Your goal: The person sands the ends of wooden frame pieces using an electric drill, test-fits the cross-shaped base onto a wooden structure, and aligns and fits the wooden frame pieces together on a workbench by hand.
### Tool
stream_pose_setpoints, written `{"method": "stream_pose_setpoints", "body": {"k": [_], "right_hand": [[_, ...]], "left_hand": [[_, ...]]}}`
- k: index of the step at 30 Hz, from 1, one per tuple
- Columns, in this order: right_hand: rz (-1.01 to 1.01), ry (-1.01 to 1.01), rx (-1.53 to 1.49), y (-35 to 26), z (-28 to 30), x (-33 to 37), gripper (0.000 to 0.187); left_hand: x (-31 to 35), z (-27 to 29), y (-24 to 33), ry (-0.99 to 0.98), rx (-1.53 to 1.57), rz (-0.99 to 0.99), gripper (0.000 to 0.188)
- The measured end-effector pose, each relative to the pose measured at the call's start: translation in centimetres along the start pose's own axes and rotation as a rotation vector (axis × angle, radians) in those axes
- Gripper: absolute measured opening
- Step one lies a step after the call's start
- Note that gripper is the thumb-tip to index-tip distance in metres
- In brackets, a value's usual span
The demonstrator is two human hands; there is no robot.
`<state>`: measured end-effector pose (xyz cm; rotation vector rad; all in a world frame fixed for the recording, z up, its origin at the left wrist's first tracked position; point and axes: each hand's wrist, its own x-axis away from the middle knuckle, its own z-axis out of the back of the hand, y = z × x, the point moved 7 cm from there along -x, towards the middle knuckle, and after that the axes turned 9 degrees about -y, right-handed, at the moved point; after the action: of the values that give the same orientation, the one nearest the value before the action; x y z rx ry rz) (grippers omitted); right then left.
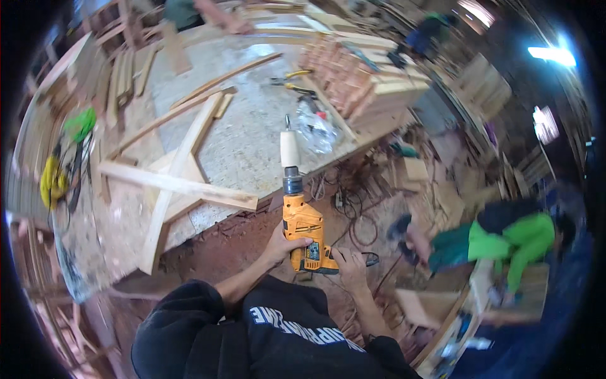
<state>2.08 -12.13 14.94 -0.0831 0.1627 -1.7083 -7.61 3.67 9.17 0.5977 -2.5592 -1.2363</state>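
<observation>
An orange power drill with a dark chuck is in both my hands, pointing away from me over the workbench's near edge. My left hand is wrapped round the drill's body from the left side. My right hand grips the drill at its handle end, on the right. A pale wood-coloured sleeve surrounds the bit in front of the chuck, and the metal bit tip sticks out beyond it. Left of the drill, crossed wooden pieces form an X-shaped frame on the workbench.
Stacked wood pieces, yellow-handled pliers and a plastic bag lie beyond the drill. A yellow power tool rests at far left. Right, a person in green bends over boards. Cables and offcuts cover the floor.
</observation>
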Motion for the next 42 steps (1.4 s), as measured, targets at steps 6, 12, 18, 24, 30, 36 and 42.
{"method": "stream_pose_setpoints", "body": {"k": [6, 12, 18, 24, 30, 36, 42], "right_hand": [[0.363, -0.187, -0.113, 6.5, 0.6, -6.9, 0.067], [0.724, -0.401, -0.105, 16.1, -1.0, -12.3, 0.068], [1.031, -0.535, -0.099, 24.2, -1.8, -13.6, 0.069], [1.166, -0.570, -0.068, 25.9, -2.7, -14.8, 0.074], [1.269, -0.570, -0.128, 24.9, -4.0, -16.7, 0.070], [1.255, -0.567, -0.108, 24.4, -4.5, -17.1, 0.069], [1.264, -0.542, -0.131, 24.1, -4.2, -17.8, 0.068]], "left_hand": [[-2.5, -0.4, -1.2, 0.288, 0.119, -0.153, 0.059], [-7.2, -3.6, -6.8, 0.654, 0.250, -0.393, 0.056], [-11.6, -7.9, -16.5, 0.997, 0.334, -0.507, 0.049], [-14.0, -9.6, -18.6, 1.192, 0.467, -0.683, 0.041], [-14.2, -7.3, -18.4, 1.191, 0.413, -0.823, 0.036], [-13.8, -6.6, -18.4, 1.223, 0.404, -0.772, 0.041], [-13.8, -6.1, -17.9, 1.209, 0.357, -0.804, 0.042]]}}
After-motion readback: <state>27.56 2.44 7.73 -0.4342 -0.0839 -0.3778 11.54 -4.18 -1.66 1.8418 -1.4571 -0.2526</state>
